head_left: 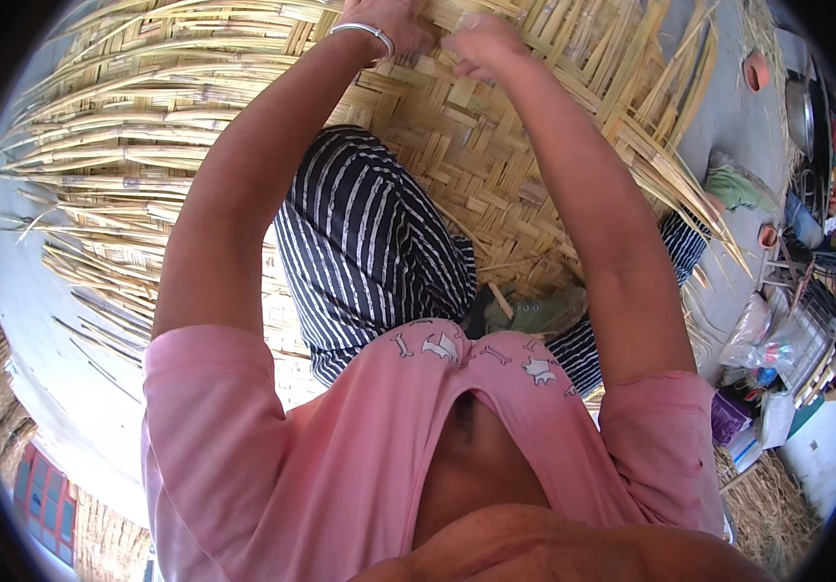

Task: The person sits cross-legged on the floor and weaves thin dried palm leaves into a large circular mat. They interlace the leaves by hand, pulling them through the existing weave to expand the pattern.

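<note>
Over the woven mat (437, 160), your left hand (396, 27) and right hand (484, 45) sit just apart, grip too blurred to tell; long strips (117, 150) run off its left side, left hand nearer.

free gap over mat (476, 126) btwn forearms (578, 155), knee (360, 184) blocks l side.

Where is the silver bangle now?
In the head view, the silver bangle circles the wrist of the left hand near the top edge, over the woven mat.
</note>
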The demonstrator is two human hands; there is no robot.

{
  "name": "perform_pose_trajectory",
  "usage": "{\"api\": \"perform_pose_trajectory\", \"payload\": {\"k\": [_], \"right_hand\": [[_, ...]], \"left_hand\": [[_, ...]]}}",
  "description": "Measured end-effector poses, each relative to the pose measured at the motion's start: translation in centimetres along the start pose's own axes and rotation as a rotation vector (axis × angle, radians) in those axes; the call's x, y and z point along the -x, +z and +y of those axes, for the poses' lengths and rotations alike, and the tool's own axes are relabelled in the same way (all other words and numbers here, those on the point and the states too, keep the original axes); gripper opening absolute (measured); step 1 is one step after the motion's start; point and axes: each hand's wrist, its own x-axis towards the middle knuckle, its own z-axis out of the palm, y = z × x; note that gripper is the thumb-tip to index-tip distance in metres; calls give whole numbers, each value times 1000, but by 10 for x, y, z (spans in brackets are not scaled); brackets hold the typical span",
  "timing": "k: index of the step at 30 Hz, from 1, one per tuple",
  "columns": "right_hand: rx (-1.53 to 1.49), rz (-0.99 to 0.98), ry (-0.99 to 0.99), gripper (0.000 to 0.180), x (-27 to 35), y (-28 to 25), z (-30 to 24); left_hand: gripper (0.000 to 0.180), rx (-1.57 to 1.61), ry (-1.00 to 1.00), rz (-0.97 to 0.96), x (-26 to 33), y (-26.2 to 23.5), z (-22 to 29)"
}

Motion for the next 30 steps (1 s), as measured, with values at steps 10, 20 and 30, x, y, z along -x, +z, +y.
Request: {"api": "perform_pose_trajectory", "payload": {"k": [10,20,30], "right_hand": [[-14,9,-84,30,8,-1,2],[122,147,-117,28,10,8,8],[169,249,-162,39,10,12,12]], "left_hand": [[99,6,-50,100,5,6,13],[102,72,-42,131,-1,8,9],[95,110,63,185,-6,20,-20]]}}
